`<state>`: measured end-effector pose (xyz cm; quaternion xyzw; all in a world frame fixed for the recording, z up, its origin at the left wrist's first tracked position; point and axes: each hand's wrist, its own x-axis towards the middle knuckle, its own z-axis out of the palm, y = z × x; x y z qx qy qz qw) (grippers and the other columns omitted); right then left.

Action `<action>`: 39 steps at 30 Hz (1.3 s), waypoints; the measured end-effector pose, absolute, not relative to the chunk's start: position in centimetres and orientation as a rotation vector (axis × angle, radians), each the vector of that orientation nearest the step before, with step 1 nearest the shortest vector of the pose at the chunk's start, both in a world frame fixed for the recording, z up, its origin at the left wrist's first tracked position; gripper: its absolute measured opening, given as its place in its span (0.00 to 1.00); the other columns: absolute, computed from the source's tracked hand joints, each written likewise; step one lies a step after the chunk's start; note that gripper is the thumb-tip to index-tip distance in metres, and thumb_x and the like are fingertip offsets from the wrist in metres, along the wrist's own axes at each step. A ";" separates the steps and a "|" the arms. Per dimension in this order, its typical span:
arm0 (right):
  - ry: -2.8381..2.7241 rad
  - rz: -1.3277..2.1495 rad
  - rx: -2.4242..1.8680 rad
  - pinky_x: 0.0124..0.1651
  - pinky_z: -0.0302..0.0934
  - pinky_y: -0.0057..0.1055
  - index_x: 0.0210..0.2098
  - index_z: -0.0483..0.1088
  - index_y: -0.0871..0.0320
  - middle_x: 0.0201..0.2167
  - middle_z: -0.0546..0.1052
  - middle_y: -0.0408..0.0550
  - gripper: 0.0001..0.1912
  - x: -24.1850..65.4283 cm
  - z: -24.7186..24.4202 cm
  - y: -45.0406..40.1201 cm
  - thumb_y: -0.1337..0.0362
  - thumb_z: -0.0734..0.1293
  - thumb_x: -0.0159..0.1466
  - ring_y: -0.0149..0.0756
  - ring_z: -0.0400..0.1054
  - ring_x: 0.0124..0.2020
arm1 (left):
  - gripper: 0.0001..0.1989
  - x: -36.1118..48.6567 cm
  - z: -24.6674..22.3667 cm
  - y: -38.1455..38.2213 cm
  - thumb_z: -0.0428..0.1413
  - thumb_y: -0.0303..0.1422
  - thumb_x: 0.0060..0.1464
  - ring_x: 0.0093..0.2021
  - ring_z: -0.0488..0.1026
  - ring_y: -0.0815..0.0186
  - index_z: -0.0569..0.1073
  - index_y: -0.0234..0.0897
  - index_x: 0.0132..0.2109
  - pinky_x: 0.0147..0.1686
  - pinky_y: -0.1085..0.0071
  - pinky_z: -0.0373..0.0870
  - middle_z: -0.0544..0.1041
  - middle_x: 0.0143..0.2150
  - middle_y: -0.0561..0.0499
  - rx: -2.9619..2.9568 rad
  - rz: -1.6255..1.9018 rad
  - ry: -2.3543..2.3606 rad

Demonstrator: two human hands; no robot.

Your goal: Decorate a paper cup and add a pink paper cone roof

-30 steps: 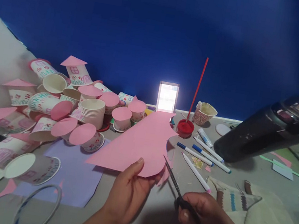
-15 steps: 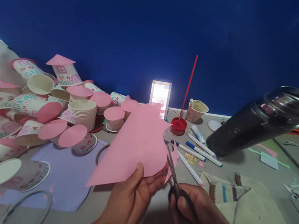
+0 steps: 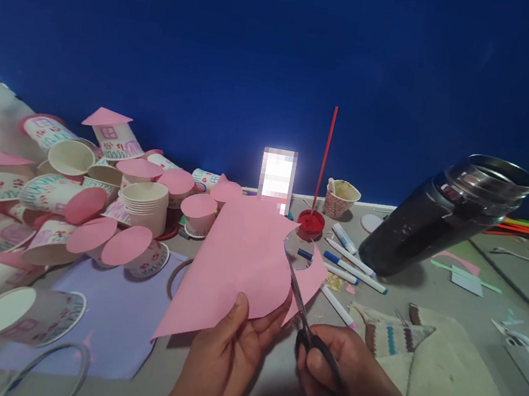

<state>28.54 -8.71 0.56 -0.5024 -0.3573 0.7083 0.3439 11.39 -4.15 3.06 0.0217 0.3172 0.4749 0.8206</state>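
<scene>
A sheet of pink paper point(image 3: 243, 248) is pinched in my left hand point(image 3: 229, 347), thumb on top and fingers beneath its lower edge. Its right side has a rounded cut, and a curved pink offcut point(image 3: 313, 275) stands away from that edge. My right hand point(image 3: 332, 365) has its fingers through the black handles of a pair of scissors point(image 3: 301, 299). The scissors' blades lie along the curved edge, close to my left fingertips. Beneath the paper's left side lies a lilac sheet point(image 3: 112, 321).
Paper cups with pink tops point(image 3: 132, 247) crowd the left side, near a stack of plain cups point(image 3: 145, 202). Behind the paper are a red dish point(image 3: 311, 225) and a glowing phone point(image 3: 277, 176). Markers point(image 3: 356, 273), a dark flask point(image 3: 433, 219) and a cloth pouch point(image 3: 450, 364) lie rightward.
The offcut has swung further out to the right, widening the gap along the curved cut. The scissors' blades look closer together. The whole view has shifted slightly.
</scene>
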 end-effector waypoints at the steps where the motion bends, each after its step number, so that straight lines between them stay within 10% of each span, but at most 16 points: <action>1: -0.925 1.841 -1.306 0.23 0.43 0.27 0.23 0.66 0.57 0.14 0.68 0.41 0.39 28.6 0.4 -8.8 0.26 0.73 0.43 0.26 0.52 0.17 | 0.17 11.4 3.1 -4.1 0.51 0.27 0.71 0.49 0.85 0.53 0.75 0.29 0.61 0.53 0.57 0.82 0.86 0.48 0.35 0.041 1.012 0.682; 20: -0.953 1.864 -1.259 0.22 0.44 0.27 0.22 0.64 0.56 0.16 0.68 0.41 0.32 29.1 -0.8 -9.1 0.33 0.73 0.53 0.27 0.52 0.19 | 0.14 11.1 2.4 -4.1 0.52 0.28 0.71 0.52 0.84 0.53 0.83 0.31 0.48 0.57 0.56 0.80 0.85 0.50 0.37 0.056 0.971 0.611; 39: -0.861 1.846 -1.296 0.22 0.43 0.27 0.20 0.62 0.55 0.13 0.65 0.38 0.24 28.7 -0.8 -9.3 0.45 0.74 0.52 0.25 0.50 0.17 | 0.24 10.7 2.1 -4.1 0.51 0.27 0.71 0.54 0.83 0.50 0.66 0.32 0.71 0.58 0.53 0.78 0.83 0.55 0.33 0.052 0.964 0.622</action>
